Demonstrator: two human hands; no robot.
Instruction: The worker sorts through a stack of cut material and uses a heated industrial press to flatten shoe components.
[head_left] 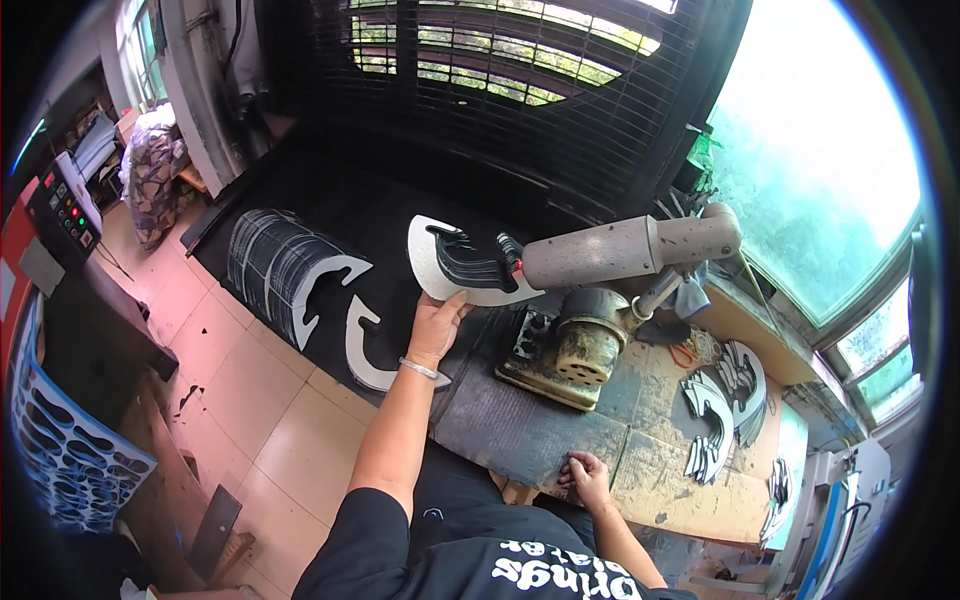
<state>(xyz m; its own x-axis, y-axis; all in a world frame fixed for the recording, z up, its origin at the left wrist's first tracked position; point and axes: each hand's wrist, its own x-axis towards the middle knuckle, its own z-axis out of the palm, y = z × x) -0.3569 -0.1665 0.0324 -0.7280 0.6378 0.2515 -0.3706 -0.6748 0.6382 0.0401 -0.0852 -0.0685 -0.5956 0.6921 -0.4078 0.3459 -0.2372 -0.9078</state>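
At 9–10 o'clock lies a streaked stack of curved pieces (265,260); at 8 o'clock, a loose hook-shaped piece (358,345) beside the left forearm (393,430) could be displaced if the elbow swings outward. Near centre, toward 11 o'clock, the white-faced crescent workpiece (428,262) has its right end close to the grey cylindrical housing (600,250); contact cannot be confirmed. Caution: because one hand supports it, a snagged edge could pivot it. The left hand (433,328) reaches toward 12 o'clock, arm extended, fingers gripping the workpiece's lower rim. At 5 o'clock, the right hand (588,478) rests by the surface (650,490), fingers loosely curled, with no held item visible.
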